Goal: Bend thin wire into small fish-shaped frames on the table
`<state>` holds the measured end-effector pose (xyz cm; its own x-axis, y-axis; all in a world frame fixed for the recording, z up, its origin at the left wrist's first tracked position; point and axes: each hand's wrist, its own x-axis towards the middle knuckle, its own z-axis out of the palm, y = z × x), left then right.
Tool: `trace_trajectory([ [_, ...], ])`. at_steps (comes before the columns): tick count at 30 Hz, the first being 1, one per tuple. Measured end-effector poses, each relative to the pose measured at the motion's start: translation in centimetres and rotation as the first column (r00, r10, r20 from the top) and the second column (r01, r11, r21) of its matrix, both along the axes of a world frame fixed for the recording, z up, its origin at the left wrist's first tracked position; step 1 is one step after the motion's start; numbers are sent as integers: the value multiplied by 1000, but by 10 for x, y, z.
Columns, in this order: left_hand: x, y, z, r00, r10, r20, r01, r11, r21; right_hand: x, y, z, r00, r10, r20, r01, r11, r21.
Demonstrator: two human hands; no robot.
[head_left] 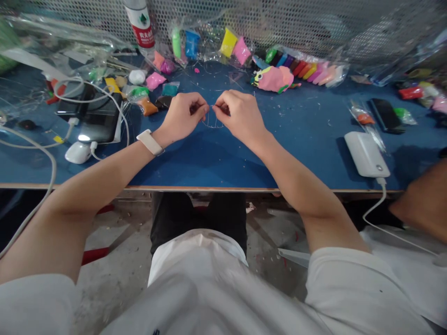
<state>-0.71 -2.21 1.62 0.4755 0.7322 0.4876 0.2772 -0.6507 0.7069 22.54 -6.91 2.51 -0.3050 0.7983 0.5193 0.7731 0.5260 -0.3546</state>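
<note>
My left hand (183,114), with a pale band on its wrist, is closed in a pinch over the middle of the blue table. Facing it a short way to the right, my right hand (240,111) pinches too, fingertips nearly meeting the left ones. A thin, pale strand (213,127) with fine short offshoots curves down between them, its ends apparently in the two pinches. What it is made of is too fine to make out. Beyond my right hand lies a pink clay animal (275,79) with a yellow-green head.
Packs of coloured clay (307,70) and a water bottle (141,28) line the mesh at the back. Cables and a black device (99,118) are at left, near a white charger (78,152). A white power bank (366,153) and dark phone (386,115) lie right, beside another person's arm (424,200).
</note>
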Motion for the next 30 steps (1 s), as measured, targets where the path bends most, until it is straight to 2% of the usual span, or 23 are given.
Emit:
trace_trajectory([
  [5,1,-2,1,999,-23,26,23,1000,18,-2,1,-8,987,-56,151,44,995,84],
  [12,3,-3,1,1000,-26,8,26,1000,14,-3,2,-11,982,-96,160,83,993,87],
  [15,1,-1,3,999,-39,23,40,999,-11,1,4,-6,999,-21,29,20,999,32],
  [17,1,1,3,997,-55,61,58,997,-45,4,7,-4,989,62,-133,-67,997,-33],
  [19,1,5,2,987,-94,131,107,989,-99,6,10,-4,939,122,-322,-165,980,-109],
  [22,3,10,-2,949,-167,267,218,960,-174,3,13,-7,831,129,-542,-278,939,-203],
  [25,4,12,-5,938,-187,294,241,957,-160,-3,13,-10,763,112,-637,-336,910,-243],
  [30,3,8,-5,947,-185,262,212,974,-78,-8,10,-11,734,101,-672,-344,908,-238],
])
